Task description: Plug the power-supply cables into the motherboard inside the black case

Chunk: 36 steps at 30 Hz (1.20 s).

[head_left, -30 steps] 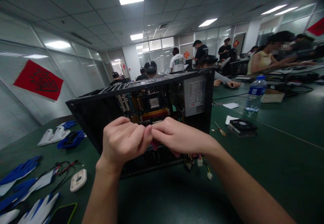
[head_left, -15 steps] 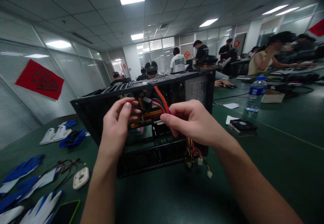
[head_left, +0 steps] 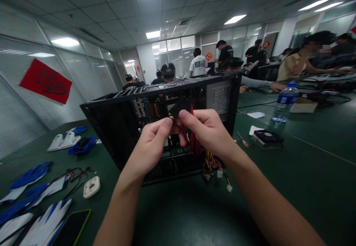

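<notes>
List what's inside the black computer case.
White card slots, a circuit board and a labelled power supply. The left hand, right hand and red wires hide part of the board and whatever sits there.

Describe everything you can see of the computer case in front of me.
The computer case is a black box, apparently metal, resting on the green table with its open side facing the camera. Slots and perforations mark its top. Inside are a circuit board and, at right, a grey, labelled power supply. Loose wires hang at the lower right. The right hand grips cables before the opening; whether either hand touches the case is unclear.
</notes>
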Available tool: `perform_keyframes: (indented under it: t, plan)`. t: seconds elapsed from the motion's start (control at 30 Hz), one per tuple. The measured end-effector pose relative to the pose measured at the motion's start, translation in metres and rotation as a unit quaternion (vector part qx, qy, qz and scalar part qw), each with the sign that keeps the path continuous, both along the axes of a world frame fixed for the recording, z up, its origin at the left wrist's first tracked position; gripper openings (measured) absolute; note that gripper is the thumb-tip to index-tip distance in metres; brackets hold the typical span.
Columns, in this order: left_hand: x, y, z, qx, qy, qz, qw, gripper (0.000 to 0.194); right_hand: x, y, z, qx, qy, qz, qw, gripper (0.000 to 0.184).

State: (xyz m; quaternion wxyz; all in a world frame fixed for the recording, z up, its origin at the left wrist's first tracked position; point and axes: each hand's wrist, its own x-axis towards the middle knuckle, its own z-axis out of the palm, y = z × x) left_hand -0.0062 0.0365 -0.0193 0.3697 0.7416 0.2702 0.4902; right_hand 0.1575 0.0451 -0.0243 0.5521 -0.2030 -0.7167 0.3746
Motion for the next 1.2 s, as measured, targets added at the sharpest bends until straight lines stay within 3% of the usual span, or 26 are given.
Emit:
perform_keyframes:
  t: [0.37,0.87,1.03,1.2]
  plan:
    - [0.009,0.000,-0.005,0.013,-0.081,0.039,0.996,0.043,-0.002,0.004,-0.001,-0.010,0.002,0.026,1.000,0.060]
    - [0.012,-0.002,-0.014,0.034,-0.058,0.112,0.991,0.054,-0.007,0.008,-0.009,0.040,0.002,0.006,0.999,0.061]
    - [0.007,0.005,-0.020,0.039,-0.069,0.069,0.994,0.058,-0.010,0.003,-0.008,0.019,0.023,0.041,0.999,0.060]
    - [0.002,0.007,-0.019,0.047,-0.047,-0.025,0.997,0.071,-0.004,0.008,-0.010,-0.002,0.011,0.148,0.989,0.058]
